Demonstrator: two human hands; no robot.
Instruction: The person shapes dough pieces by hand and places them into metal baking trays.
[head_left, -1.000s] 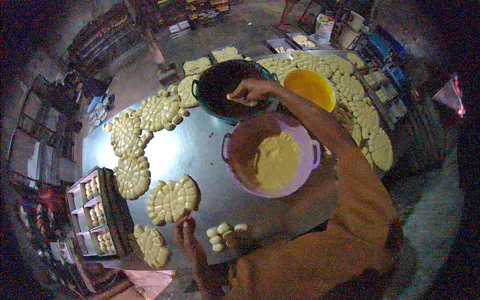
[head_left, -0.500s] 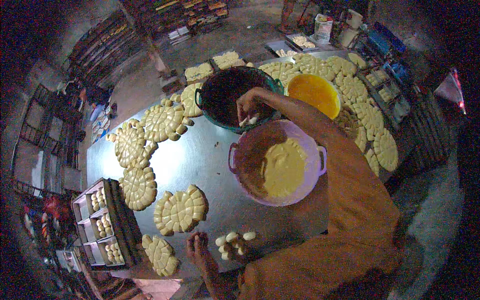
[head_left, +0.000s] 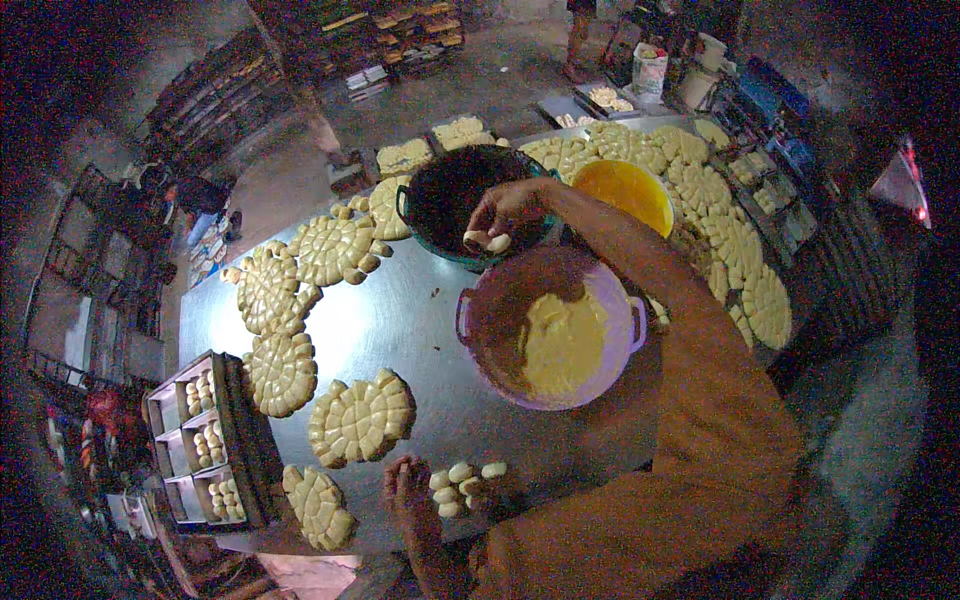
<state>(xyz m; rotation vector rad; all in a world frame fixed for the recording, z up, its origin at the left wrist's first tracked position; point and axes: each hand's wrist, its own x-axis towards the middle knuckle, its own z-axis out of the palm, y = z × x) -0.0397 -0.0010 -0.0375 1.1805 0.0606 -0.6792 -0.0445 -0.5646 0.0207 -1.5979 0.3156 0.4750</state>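
Observation:
My right hand (head_left: 510, 208) is over the near rim of a dark green-handled basin (head_left: 402, 203), fingers closed on small pale dough pieces (head_left: 486, 242). Beneath that arm stands a purple two-handled tub (head_left: 478, 350), with a mass of soft yellowish dough (head_left: 565, 340) inside. My left hand (head_left: 407, 485) rests low at the table's near side, fingers loosely apart with nothing visible in them. Just right of it lies a cluster of several small dough balls (head_left: 460, 488). A round of scored dough pieces (head_left: 362, 418) sits beyond the left hand.
More dough rounds (head_left: 280, 372) line the metal table's (head_left: 400, 320) left side, and others (head_left: 705, 185) cover its far right. A yellow basin (head_left: 625, 195) stands behind my right forearm. Stacked trays with dough balls (head_left: 205, 445) stand at the left. A person (head_left: 200, 195) is in the far left background.
My right hand has risen slightly, and the dough pieces in it show more clearly. My left hand has shifted a little right and up, closer to the dough balls.

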